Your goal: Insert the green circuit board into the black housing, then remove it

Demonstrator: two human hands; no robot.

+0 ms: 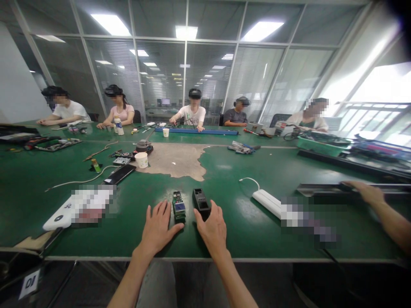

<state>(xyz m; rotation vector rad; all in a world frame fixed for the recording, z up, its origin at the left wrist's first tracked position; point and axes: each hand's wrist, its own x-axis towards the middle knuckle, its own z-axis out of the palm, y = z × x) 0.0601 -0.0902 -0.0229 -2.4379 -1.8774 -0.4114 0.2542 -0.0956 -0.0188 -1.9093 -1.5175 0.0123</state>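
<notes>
Both forearms are bare from the lower edge of the view to the wrists, with no sleeve showing on either. The left hand and the right hand wear no gloves, rings, watch or bands that can be made out. Between the arms shows a lap clothed in light grey fabric.

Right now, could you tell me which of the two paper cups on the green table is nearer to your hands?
The paper cup beside the bare brown patch is nearer. The other cup stands farther back, by the long blue bar.
</notes>
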